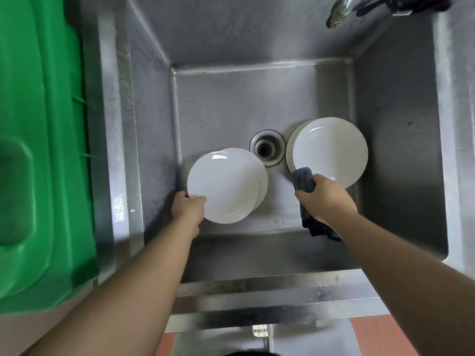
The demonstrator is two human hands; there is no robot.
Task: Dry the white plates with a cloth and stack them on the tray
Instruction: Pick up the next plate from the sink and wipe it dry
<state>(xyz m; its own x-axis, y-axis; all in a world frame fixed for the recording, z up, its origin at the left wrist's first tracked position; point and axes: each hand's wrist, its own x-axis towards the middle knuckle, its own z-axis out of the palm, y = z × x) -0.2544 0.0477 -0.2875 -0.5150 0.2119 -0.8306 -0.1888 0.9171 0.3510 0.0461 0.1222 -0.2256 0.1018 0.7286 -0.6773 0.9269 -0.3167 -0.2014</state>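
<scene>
Left hand [189,205] pinches lower-centre plate [222,187] rim; right hand [325,199] grips cloth [304,182]. We judge plates slick, brittle: hold rims.

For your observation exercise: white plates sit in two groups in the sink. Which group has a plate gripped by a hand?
The left group, left of the drain: the left hand grips its top plate's rim. The right hand holds only the grey cloth.

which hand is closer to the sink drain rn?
Right. The right hand, gripping the cloth, sits just below-right of the drain. The left hand, holding a plate, is further off, below-left.
</scene>
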